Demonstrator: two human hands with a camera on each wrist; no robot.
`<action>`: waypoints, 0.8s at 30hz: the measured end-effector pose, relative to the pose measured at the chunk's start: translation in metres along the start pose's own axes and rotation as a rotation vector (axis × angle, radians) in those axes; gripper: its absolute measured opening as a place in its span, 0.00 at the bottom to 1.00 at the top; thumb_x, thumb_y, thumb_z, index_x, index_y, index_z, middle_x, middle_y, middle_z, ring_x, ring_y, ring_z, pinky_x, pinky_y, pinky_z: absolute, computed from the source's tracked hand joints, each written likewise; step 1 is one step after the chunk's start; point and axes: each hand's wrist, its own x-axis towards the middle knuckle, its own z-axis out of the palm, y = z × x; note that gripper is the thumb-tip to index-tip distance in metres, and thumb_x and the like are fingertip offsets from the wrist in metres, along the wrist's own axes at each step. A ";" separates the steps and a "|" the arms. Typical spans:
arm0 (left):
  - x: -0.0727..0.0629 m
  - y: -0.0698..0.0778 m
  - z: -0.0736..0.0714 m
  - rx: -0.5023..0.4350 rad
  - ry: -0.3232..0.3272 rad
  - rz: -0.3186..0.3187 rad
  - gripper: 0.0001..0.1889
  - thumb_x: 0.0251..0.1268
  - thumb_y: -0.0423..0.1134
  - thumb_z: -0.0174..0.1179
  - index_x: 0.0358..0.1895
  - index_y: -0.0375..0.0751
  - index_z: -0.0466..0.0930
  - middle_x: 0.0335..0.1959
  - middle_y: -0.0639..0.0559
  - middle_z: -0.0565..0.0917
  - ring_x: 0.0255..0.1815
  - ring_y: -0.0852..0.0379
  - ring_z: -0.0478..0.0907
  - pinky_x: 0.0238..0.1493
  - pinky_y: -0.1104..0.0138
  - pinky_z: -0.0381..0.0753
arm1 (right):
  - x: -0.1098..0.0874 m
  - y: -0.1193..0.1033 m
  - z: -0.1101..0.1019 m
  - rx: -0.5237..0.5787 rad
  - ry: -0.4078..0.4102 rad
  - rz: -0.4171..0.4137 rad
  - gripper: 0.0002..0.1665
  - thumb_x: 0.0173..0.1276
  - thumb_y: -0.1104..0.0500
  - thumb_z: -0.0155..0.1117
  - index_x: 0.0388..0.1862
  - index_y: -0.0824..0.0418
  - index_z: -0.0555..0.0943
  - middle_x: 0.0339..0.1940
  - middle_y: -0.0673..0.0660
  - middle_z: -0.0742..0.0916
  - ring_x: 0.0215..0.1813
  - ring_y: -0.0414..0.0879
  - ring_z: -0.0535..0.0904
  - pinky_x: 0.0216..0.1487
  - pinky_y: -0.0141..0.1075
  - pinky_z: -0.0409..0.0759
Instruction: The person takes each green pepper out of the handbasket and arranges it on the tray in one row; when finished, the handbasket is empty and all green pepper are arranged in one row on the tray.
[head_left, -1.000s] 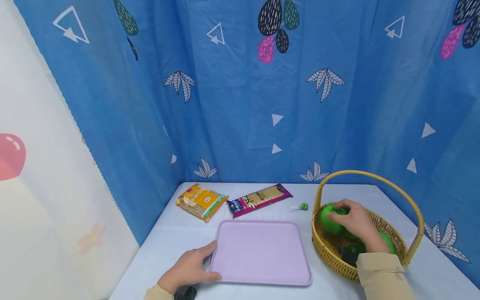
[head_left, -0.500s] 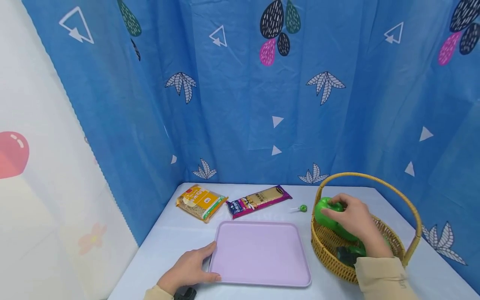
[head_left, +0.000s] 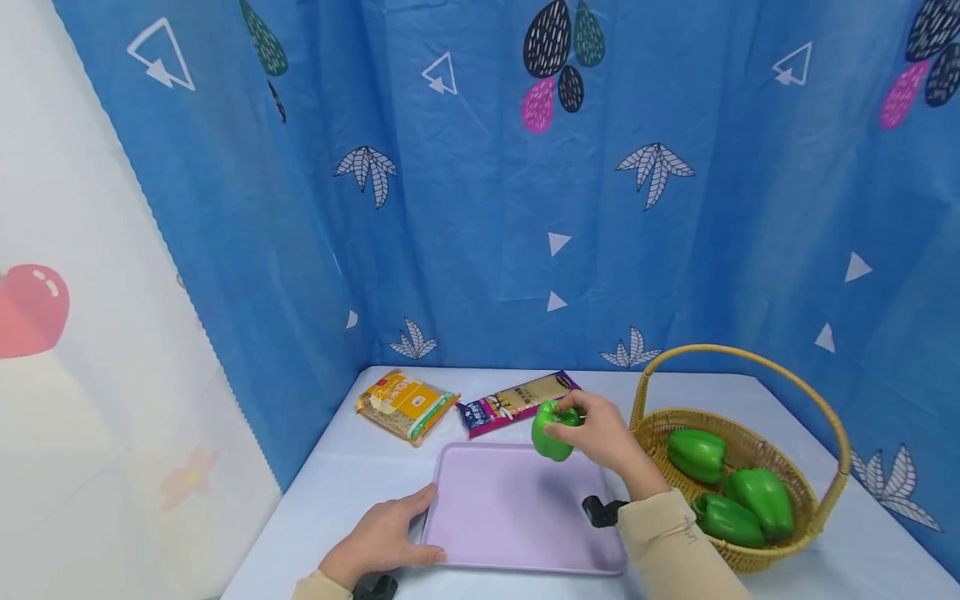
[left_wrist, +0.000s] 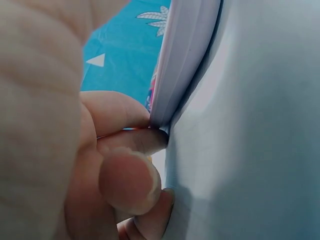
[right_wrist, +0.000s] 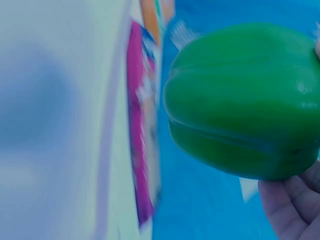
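Observation:
A green bell pepper [head_left: 551,433] hangs above the back right part of the lilac tray [head_left: 517,517]. My right hand [head_left: 603,433] pinches it between thumb and fingers. Close up in the right wrist view, the pepper [right_wrist: 245,100] shows its smooth lobed side, with fingertips against its lower edge. At the tray's left side rests my left hand [head_left: 382,533], its fingers loosely spread and touching the rim. In the left wrist view, the fingers [left_wrist: 115,110] meet the tray wall [left_wrist: 182,50]. Several more green bell peppers [head_left: 761,500] lie in the wicker basket [head_left: 727,417] on the right.
Behind the tray lie a yellow grain packet [head_left: 408,404] and a long purple-and-tan packet [head_left: 517,402]. The basket's tall arched handle [head_left: 738,353] rises at the right. A blue patterned curtain [head_left: 480,208] stands behind the white table.
My right hand has lifted the bell pepper out of the basket and carried it left, over the tray. The left hand has stayed at the tray's rim.

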 end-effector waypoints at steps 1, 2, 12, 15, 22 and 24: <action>0.000 0.000 0.000 0.000 0.001 -0.002 0.58 0.51 0.79 0.64 0.78 0.41 0.65 0.76 0.47 0.73 0.73 0.43 0.73 0.70 0.45 0.77 | 0.003 -0.003 0.010 0.013 -0.011 -0.010 0.20 0.62 0.48 0.79 0.47 0.55 0.84 0.47 0.55 0.88 0.46 0.48 0.83 0.44 0.42 0.90; 0.001 0.000 0.001 -0.002 0.000 -0.003 0.58 0.50 0.79 0.65 0.78 0.41 0.65 0.76 0.47 0.73 0.73 0.43 0.73 0.70 0.45 0.77 | 0.006 -0.006 0.020 0.020 -0.023 -0.017 0.19 0.61 0.49 0.80 0.46 0.55 0.84 0.46 0.54 0.88 0.46 0.48 0.83 0.45 0.42 0.90; 0.003 -0.003 0.004 0.009 0.016 0.012 0.59 0.50 0.81 0.63 0.79 0.44 0.64 0.76 0.48 0.73 0.73 0.44 0.74 0.70 0.46 0.78 | 0.030 -0.022 0.092 0.018 -0.119 -0.072 0.20 0.61 0.48 0.80 0.48 0.51 0.84 0.47 0.52 0.86 0.49 0.50 0.80 0.52 0.46 0.90; 0.002 -0.005 0.004 0.013 0.015 0.007 0.59 0.50 0.81 0.62 0.79 0.44 0.64 0.76 0.48 0.72 0.72 0.44 0.74 0.69 0.46 0.78 | 0.034 -0.027 0.107 0.015 -0.138 -0.096 0.19 0.61 0.48 0.80 0.48 0.51 0.84 0.48 0.52 0.86 0.50 0.50 0.80 0.54 0.47 0.89; -0.001 -0.005 0.002 0.021 0.016 0.031 0.58 0.52 0.80 0.62 0.78 0.40 0.66 0.76 0.46 0.73 0.72 0.44 0.75 0.69 0.47 0.79 | 0.039 -0.036 0.130 -0.006 -0.175 -0.104 0.17 0.62 0.49 0.79 0.47 0.48 0.85 0.54 0.53 0.85 0.54 0.50 0.78 0.59 0.50 0.87; -0.001 -0.004 0.001 0.027 0.023 0.040 0.58 0.52 0.80 0.62 0.77 0.40 0.66 0.76 0.46 0.72 0.72 0.44 0.75 0.69 0.48 0.79 | 0.041 -0.037 0.134 -0.013 -0.175 -0.100 0.17 0.62 0.48 0.79 0.48 0.47 0.85 0.56 0.53 0.85 0.54 0.51 0.78 0.59 0.51 0.86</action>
